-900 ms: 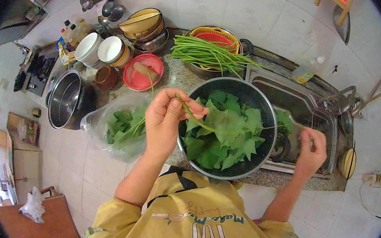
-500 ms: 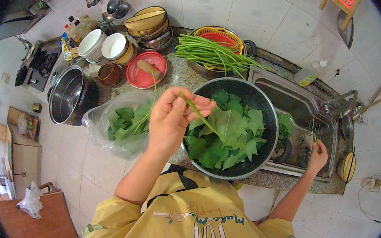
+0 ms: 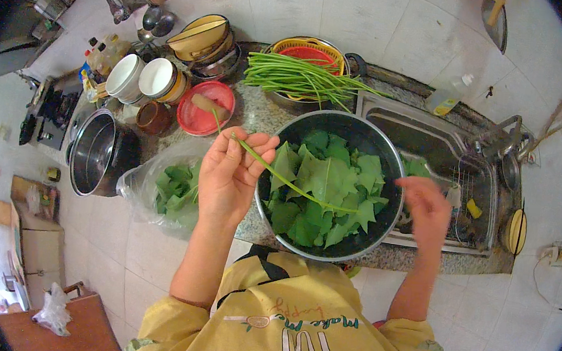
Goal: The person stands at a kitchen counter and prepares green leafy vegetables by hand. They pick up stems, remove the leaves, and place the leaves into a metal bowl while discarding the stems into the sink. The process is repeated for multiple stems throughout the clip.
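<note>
My left hand [image 3: 228, 170] pinches a long thin green leaf stalk [image 3: 281, 177] between thumb and fingers. The stalk slants down to the right over a wide dark pot [image 3: 400, 181] filled with broad green leaves [image 3: 321, 186]. Its far end meets a leaf on top of the heap. Another thin stem rises behind my left hand toward a red basket [image 3: 208, 121]. To the right of the pot, over the sink's near-left part, my right hand [image 3: 426, 208] is smeared by motion. Its fingers point toward the pot's rim, and whether they hold anything is unclear.
A clear plastic bag [image 3: 150, 186] of leaves lies left of my left hand, beside an empty black pot [image 3: 94, 159]. Long green stems [image 3: 305, 76] lie across a yellow basket behind the leaf pot. The steel sink [image 3: 383, 114] holds a wire rack and a yellow object [image 3: 474, 208].
My right hand has moved left from the sink's right side toward the pot, and the stem it held is no longer visible there. My left hand has stayed on the stalk; the view has shifted slightly.
</note>
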Demonstrator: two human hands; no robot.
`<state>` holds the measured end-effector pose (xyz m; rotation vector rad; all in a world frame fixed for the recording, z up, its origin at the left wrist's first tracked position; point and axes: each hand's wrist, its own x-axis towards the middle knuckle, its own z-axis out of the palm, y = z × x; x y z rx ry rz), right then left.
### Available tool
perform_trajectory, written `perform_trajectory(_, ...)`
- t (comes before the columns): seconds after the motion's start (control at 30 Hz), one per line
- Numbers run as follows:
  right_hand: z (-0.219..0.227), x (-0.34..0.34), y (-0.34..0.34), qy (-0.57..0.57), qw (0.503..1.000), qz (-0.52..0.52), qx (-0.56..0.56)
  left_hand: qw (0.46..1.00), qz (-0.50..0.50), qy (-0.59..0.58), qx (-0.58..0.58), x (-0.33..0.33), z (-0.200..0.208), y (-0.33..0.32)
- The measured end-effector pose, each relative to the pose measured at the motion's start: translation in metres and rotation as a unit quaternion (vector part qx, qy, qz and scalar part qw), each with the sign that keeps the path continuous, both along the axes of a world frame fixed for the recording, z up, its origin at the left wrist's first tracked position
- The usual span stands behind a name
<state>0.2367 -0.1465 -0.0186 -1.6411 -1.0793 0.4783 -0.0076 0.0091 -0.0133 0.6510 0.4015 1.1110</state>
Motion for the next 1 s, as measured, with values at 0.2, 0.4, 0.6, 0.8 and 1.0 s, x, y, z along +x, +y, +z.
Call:
perform_trajectory(0.2, 0.015, -0.052, 0.02, -0.181, 0.962, 0.205, 0.022, 1.0, 0.009, -0.01, -0.019, -0.003, 0.002, -0.001)
perform_trajectory(0.4, 0.021, -0.057, 0.026, -0.117, 0.968, 0.22, -0.03, 0.998, 0.044, -0.032, 0.011, -0.018, -0.001, 0.013)
perform_trajectory(0.6, 0.01, -0.074, 0.043, -0.111, 0.968, 0.224, -0.023, 0.999, 0.008, -0.031, 0.029, -0.01, -0.005, 0.021)
perform_trajectory(0.8, -0.002, -0.077, 0.045, 0.274, 0.906, 0.295, -0.131, 0.975, -0.007, 0.168, 0.149, -0.002, 0.002, 0.041)
perform_trajectory(1.0, -0.01, -0.061, 0.051, 0.229, 0.971, 0.057, -0.041, 0.776, -0.074, 0.453, 0.432, -0.005, -0.005, 0.086)
